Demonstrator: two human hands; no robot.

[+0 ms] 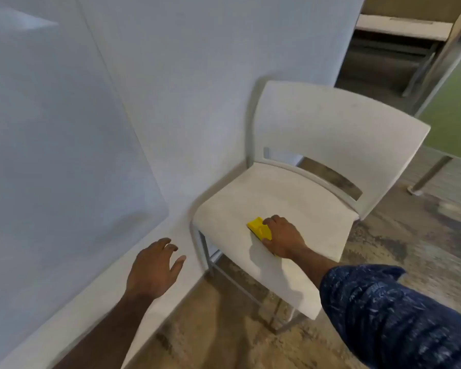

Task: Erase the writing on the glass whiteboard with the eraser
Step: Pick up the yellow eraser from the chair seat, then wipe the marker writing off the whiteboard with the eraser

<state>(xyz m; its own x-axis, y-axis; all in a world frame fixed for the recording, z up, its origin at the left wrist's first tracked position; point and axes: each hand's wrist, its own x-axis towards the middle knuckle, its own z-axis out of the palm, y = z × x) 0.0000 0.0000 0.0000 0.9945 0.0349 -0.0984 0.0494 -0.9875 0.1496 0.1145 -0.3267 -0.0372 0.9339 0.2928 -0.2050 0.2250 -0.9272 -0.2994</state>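
A yellow eraser [258, 227] lies on the seat of a white chair [290, 203]. My right hand [284, 237] rests on top of it, fingers wrapped around its sides, covering its near end. My left hand [152, 270] hovers empty with fingers spread, low beside the wall and left of the chair. The glass whiteboard [53, 145] fills the left side of the view as a pale glossy panel; no writing shows on the visible part.
The chair stands against a white wall [197, 75] in a corner. Patterned brown carpet [224, 315] covers the floor. Metal table legs [431, 171] and a green panel [455, 107] are at the right.
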